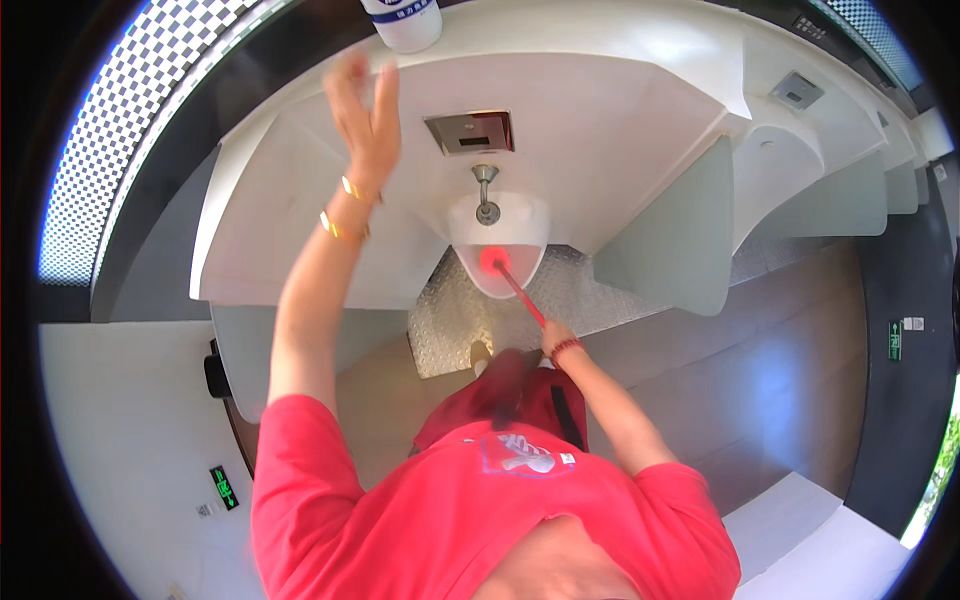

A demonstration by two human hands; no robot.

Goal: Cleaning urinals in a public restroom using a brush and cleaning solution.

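Observation:
My right hand [556, 341] grips the handle of a red toilet brush [521, 294]. The brush's round head rests inside the bowl of a white wall-mounted urinal [469, 262], though contact with the bowl's surface is hard to make out. Raised on the left, my left hand [367, 127] is slightly blurred, with its fingers apart and nothing in them. Just beyond its fingertips stands a white plastic bottle [409, 26] with a blue label, on the white ledge [570, 30] above the urinal; the bottle's top is cut off by the picture's edge.
A chrome spout [486, 202] and a metal flush-sensor plate [472, 133] are above the bowl. Frosted glass dividers [675, 232] flank the urinal. Beneath lies a diamond-plate metal step [450, 330]. More urinals [780, 161] line the wall at right.

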